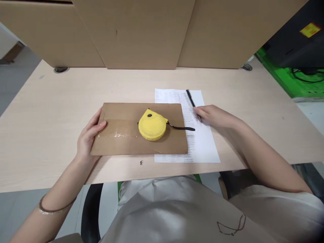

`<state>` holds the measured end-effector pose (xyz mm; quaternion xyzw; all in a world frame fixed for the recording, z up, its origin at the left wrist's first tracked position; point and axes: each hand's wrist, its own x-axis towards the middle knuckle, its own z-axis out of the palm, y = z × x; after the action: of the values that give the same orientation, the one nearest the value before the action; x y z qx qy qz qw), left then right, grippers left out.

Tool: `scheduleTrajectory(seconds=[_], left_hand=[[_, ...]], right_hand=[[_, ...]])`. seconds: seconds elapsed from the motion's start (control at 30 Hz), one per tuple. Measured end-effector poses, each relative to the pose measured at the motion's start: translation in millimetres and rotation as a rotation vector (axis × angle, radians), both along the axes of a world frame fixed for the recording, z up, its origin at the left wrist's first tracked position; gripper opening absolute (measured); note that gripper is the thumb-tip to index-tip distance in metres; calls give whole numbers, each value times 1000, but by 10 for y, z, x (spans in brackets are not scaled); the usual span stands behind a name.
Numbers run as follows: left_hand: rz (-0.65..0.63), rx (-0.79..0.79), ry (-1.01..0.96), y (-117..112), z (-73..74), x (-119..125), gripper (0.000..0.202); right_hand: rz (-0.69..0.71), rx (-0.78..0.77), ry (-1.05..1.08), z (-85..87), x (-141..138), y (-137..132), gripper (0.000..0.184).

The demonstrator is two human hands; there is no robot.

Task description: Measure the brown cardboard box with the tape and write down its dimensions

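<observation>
My left hand (88, 136) grips the left edge of a flat brown piece of cardboard (118, 141), thumb on top and the other fingers behind the edge. Clear tape runs across the cardboard's left half. Resting on the cardboard is a small yellow rounded pouch-like thing (153, 126) with a black dot and a black strap (183, 128). The strap reaches past the cardboard's right edge. To the right, my right hand (206, 114) is closed on a black pen (190, 98), slightly blurred, over a written sheet of paper (205, 145). The cardboard covers the sheet's left part.
Tall cardboard panels (141, 37) stand along the back of the pale wooden table (50, 135). A round metal-rimmed hole (61, 70) is at the back left, another (247, 67) at the back right. Beyond the table's right side are a green surface (278, 74) and black cables (303, 76).
</observation>
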<state>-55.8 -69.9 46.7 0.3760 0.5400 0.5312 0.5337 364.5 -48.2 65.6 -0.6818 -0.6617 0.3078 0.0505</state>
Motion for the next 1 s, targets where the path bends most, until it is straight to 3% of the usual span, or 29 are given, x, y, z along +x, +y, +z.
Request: scheduleTrajectory(seconds=[0.1,0.23,0.4,1.0], left_hand=[[33,-9,7,-20,1,11,69],[29,-17,13,-36,-12,-5,63],[7,-31,47,-45,-5,-32,59],[7,-10,114,-72,17,-16,57]], right_hand=[[-188,30,539,-153,224,-12,51],[-198,116,783,-378,332,-32,58],[-240,142,829,-455,318,-26,54],[-223,116,630,-373,266,-76,48]])
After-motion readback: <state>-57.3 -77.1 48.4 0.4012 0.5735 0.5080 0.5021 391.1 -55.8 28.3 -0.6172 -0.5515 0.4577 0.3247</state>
